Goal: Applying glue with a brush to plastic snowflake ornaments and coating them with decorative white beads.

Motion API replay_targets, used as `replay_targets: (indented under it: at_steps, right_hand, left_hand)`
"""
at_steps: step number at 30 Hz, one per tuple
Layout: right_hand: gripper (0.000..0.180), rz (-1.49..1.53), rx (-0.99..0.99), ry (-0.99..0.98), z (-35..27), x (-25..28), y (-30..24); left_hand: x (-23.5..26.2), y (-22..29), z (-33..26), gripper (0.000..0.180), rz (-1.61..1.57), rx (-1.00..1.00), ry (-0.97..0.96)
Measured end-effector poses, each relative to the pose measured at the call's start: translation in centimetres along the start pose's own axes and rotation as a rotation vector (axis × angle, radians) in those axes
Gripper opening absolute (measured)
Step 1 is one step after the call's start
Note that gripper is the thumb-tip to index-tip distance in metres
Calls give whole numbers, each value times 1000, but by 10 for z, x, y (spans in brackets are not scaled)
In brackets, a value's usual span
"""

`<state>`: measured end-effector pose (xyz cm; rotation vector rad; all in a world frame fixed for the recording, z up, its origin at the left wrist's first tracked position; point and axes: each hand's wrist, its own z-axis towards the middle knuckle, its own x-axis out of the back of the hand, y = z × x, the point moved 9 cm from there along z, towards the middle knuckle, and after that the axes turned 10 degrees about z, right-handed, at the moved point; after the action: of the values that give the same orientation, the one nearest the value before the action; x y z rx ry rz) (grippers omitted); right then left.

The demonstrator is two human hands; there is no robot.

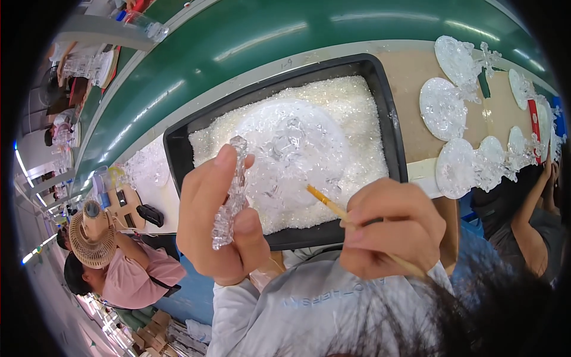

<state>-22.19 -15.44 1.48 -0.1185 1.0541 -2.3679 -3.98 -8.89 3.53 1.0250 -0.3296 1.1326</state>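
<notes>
My left hand (217,220) grips a long clear crystal-like rod (232,196), held upright between thumb and fingers. My right hand (389,229) holds a thin yellow stick (327,203) like a brush, its tip pointing up-left toward a clear glassy piece (291,146). That piece lies on a white round plate in a black tray (392,137) filled with small clear crystal bits (357,119). Both hands hover over the tray's near edge.
A green conveyor belt (256,30) runs behind the tray. Several clear round discs (443,107) with crystal stems lie on the brown bench at right, where another person's arm (529,214) reaches. A person in pink (134,271) sits at left by a small fan (92,238).
</notes>
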Motion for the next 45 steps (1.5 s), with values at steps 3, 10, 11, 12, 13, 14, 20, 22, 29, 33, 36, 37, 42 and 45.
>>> replay_targets:
  at_steps: [3, 10, 11, 12, 13, 14, 20, 22, 29, 33, 36, 37, 42, 45]
  right_hand:
    - [29, -29, 63, -18, -3, -9, 0]
    - [23, -101, 79, -63, -2, -6, 2]
    - [23, -98, 78, -64, -1, -7, 3]
    - [23, -37, 83, -53, -1, -9, 2]
    - [23, 25, 89, -42, -2, -9, 2]
    - [23, 25, 87, -42, -1, -8, 3]
    - [26, -53, 103, -17, -4, -4, 3]
    - [28, 115, 92, -150, -6, -12, 4]
    - [26, -31, 15, 14, -4, -1, 6]
    - [28, 7, 86, -100, -4, -16, 2]
    - [28, -49, 94, -12, -7, -3, 2]
    - [27, -23, 94, -4, -9, -2, 3]
    - [25, -53, 128, -77, -5, -11, 2]
    - [24, -24, 66, -32, -4, -2, 4]
  left_hand:
    - [7, 21, 10, 36, 206, -132, 76]
    - [4, 23, 8, 34, 130, -141, 121]
    - [5, 25, 8, 34, 159, -163, 128]
    - [5, 27, 8, 34, 186, -185, 134]
    - [8, 28, 9, 34, 185, -184, 133]
    - [8, 30, 9, 33, 234, -182, 88]
    - [6, 33, 7, 31, 259, -176, 64]
    - [6, 33, 4, 30, 207, -186, 55]
    - [5, 34, 6, 32, 250, -207, -36]
    - [5, 34, 5, 31, 260, -270, 7]
    - [5, 34, 6, 30, 261, -216, 2]
    - [5, 34, 5, 30, 266, -214, 1]
    - [8, 33, 5, 30, 268, -159, -8]
    - [6, 39, 8, 31, 283, -221, 17]
